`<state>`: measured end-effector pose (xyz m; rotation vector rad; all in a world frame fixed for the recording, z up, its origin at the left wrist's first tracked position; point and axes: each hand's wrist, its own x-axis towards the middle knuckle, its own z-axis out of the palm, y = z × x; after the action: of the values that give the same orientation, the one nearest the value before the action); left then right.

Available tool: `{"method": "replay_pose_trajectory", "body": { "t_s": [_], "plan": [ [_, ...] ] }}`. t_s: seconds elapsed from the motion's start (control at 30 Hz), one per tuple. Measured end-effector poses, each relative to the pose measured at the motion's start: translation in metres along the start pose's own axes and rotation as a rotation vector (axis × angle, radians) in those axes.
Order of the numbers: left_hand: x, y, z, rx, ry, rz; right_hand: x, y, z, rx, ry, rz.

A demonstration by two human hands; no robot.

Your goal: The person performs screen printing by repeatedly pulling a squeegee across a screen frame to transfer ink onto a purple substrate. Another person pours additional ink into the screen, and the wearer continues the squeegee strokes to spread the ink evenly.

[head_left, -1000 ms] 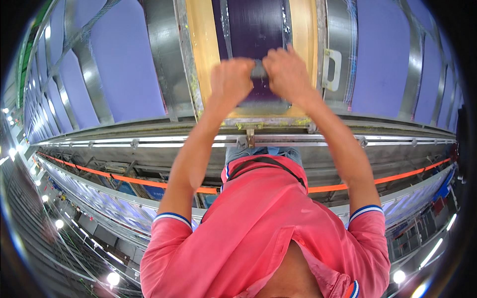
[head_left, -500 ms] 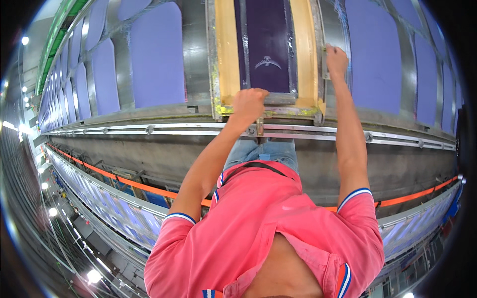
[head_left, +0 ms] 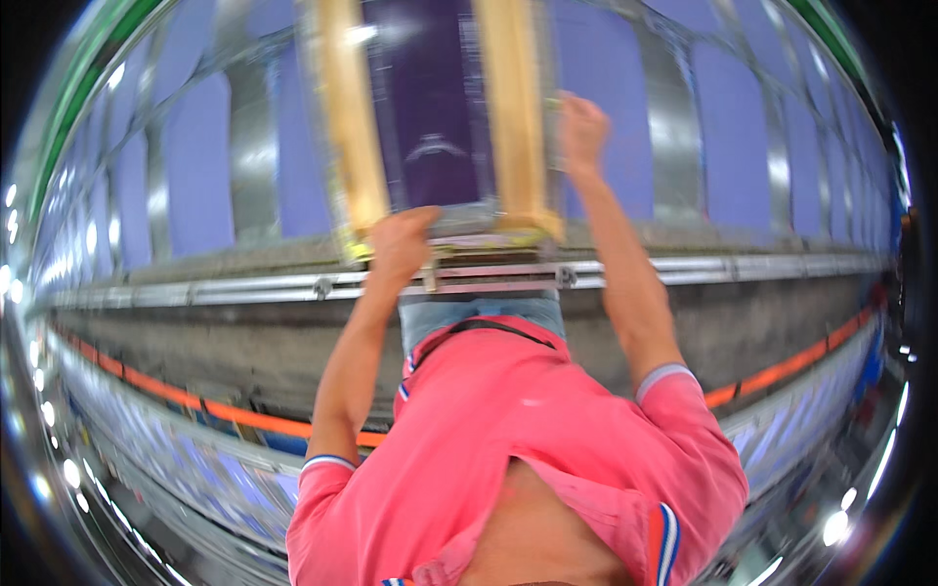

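Note:
A screen printing frame [head_left: 517,107] lies in front of me, with yellowish borders and a dark purple middle [head_left: 425,107] that carries a small pale crescent-like mark. At its near edge, toward the left corner, my left hand [head_left: 399,244] is closed on the frame. My right hand [head_left: 583,132] is closed at the frame's right side, farther from me. Blur hides just how the fingers sit. Flat purple panels [head_left: 604,127] lie on the table on both sides of the frame, and its sides come up against the nearest ones.
Along the table's near edge runs a metal rail [head_left: 684,272] with round fittings. More purple panels [head_left: 198,161] lie in rows on the shiny grey surface. Behind me are an orange strip [head_left: 244,415] and another long table with purple pieces [head_left: 215,479].
The frame has shifted sideways against the purple panels, with both hands still on it. In the picture, frame and hands now stand farther left. The view has blurred.

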<state>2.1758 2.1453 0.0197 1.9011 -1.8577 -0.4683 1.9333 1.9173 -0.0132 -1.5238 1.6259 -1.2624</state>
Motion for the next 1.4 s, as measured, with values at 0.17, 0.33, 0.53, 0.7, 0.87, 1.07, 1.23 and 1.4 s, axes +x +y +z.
{"method": "replay_pose_trajectory", "body": {
  "t_s": [0.17,0.33,0.53,0.7,0.87,1.07,1.23,1.4],
  "plan": [
    [-0.013,-0.060,-0.070,0.136,-0.128,-0.084,-0.061,-0.019,0.082,-0.002,-0.066,0.256],
    [-0.015,-0.069,-0.093,0.117,-0.195,-0.079,-0.073,-0.026,0.088,-0.031,-0.033,0.254],
    [-0.038,-0.090,-0.086,0.128,-0.265,-0.047,-0.073,-0.017,0.105,-0.110,-0.009,0.218],
    [-0.055,-0.103,-0.058,0.109,-0.149,0.051,-0.067,-0.012,0.113,-0.297,-0.063,0.271],
    [0.014,-0.113,-0.061,0.099,-0.001,0.108,-0.076,-0.009,0.120,-0.550,0.009,0.050],
    [0.198,-0.175,-0.052,0.205,0.087,0.055,-0.004,-0.077,0.164,-0.334,-0.030,-0.338],
    [0.350,-0.193,-0.072,0.313,-0.099,0.009,0.107,-0.114,0.245,-0.252,-0.361,-0.644],
    [0.442,-0.205,-0.096,0.341,-0.230,0.013,0.193,-0.138,0.315,-0.556,-0.765,-0.631]
  ]
}}
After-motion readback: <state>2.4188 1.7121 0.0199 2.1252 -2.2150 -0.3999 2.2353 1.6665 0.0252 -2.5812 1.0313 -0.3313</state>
